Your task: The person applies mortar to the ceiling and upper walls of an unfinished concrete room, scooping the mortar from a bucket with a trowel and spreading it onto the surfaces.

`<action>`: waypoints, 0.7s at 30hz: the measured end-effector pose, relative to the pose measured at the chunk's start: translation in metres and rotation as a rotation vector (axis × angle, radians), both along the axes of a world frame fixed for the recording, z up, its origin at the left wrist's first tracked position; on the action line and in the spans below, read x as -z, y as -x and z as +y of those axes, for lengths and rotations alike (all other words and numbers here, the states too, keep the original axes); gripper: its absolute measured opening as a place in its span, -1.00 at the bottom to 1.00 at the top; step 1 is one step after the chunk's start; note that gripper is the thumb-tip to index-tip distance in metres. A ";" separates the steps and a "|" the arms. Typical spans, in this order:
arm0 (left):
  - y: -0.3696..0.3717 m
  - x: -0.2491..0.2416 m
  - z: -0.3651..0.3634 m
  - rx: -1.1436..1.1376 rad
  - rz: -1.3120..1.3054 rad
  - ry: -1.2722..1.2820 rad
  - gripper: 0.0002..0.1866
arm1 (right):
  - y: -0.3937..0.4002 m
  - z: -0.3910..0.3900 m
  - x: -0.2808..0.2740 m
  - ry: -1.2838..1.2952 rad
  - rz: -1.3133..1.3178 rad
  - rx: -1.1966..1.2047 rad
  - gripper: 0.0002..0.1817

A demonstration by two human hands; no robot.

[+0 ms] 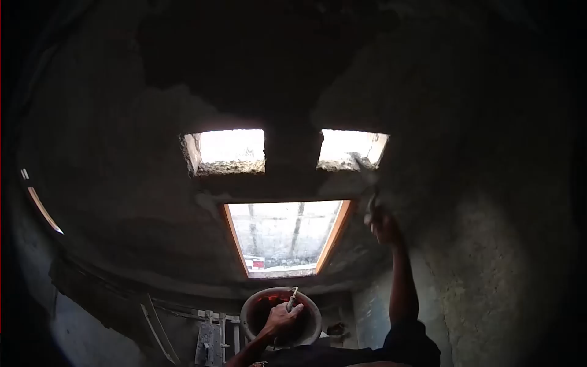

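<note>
My right hand (383,227) is raised towards the dark wall, its fingers closed round what looks like a trowel (373,199). The tool's far end is blurred and reaches up to the bottom edge of the right small opening (351,164). Low in the middle, my left hand (283,318) is closed on the handle (292,300) of a round bucket (313,312). A pale loop shows at the handle's end by the far rim. Shadow hides most of the bucket's inside, though a reddish patch shows.
A second small opening (231,166) with a rough sill is on the left. Below both is a wood-framed window (333,241). Darker patches mark the wall (287,156). A splattered wooden structure (211,336) stands left of the bucket. A side wall (477,275) rises at right.
</note>
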State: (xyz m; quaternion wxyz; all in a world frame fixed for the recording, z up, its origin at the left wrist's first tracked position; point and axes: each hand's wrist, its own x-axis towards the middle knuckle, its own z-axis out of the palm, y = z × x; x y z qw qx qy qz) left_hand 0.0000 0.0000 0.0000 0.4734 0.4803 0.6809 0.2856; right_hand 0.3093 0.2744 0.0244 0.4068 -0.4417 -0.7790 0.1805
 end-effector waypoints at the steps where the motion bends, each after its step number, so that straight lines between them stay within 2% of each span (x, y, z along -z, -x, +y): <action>1: -0.003 -0.001 -0.004 0.013 -0.009 0.029 -0.53 | -0.006 -0.012 0.006 0.020 -0.002 0.012 -0.45; 3: -0.009 0.004 -0.027 0.006 -0.044 0.085 -0.56 | 0.013 -0.149 -0.010 0.443 -0.260 0.094 -0.53; 5: -0.038 0.020 -0.034 0.011 -0.123 0.084 -0.57 | -0.003 -0.222 -0.016 0.963 -0.326 0.214 -0.58; 7: -0.072 0.030 -0.030 0.047 -0.138 0.100 -0.56 | -0.034 -0.261 -0.007 1.141 -0.406 0.134 -0.61; 8: -0.073 0.039 -0.028 0.060 -0.162 0.075 -0.56 | -0.031 -0.280 -0.005 1.252 -0.372 0.085 -0.63; 10: -0.067 0.049 -0.028 0.095 -0.146 0.068 -0.57 | -0.016 -0.306 0.035 1.406 -0.291 -0.016 -0.57; 11: -0.065 0.052 -0.028 0.071 -0.174 -0.031 -0.58 | -0.001 -0.312 0.053 1.435 -0.313 -0.039 -0.55; 12: -0.064 0.052 -0.027 0.105 -0.172 0.011 -0.60 | 0.011 -0.322 0.074 1.421 -0.311 -0.053 -0.54; 13: -0.059 0.057 -0.026 0.108 -0.202 0.019 -0.60 | 0.019 -0.331 0.116 1.381 -0.194 -0.157 -0.55; 14: -0.053 0.057 -0.024 0.113 -0.220 0.032 -0.61 | 0.031 -0.336 0.146 1.328 -0.140 -0.167 -0.59; 15: -0.046 0.063 -0.021 0.114 -0.270 0.029 -0.61 | 0.045 -0.335 0.167 1.220 -0.204 -0.173 -0.62; 16: -0.041 0.056 -0.019 0.108 -0.297 0.074 -0.60 | 0.054 -0.339 0.185 1.126 -0.221 -0.092 -0.62; 17: -0.037 0.049 -0.018 0.094 -0.330 0.117 -0.59 | 0.057 -0.342 0.197 1.026 -0.251 -0.013 -0.63; 18: -0.030 0.076 -0.018 0.116 -0.356 0.043 -0.61 | 0.057 -0.341 0.203 1.060 -0.289 0.019 -0.60; 19: -0.023 0.072 -0.020 0.077 -0.334 0.139 -0.66 | 0.056 -0.343 0.206 1.093 -0.335 0.051 -0.57; 20: -0.015 0.076 -0.022 0.088 -0.195 0.105 -0.70 | 0.055 -0.347 0.203 1.055 -0.357 0.086 -0.53; 21: -0.004 0.094 -0.025 0.042 -0.226 0.091 -0.67 | 0.055 -0.350 0.192 1.014 -0.372 0.119 -0.49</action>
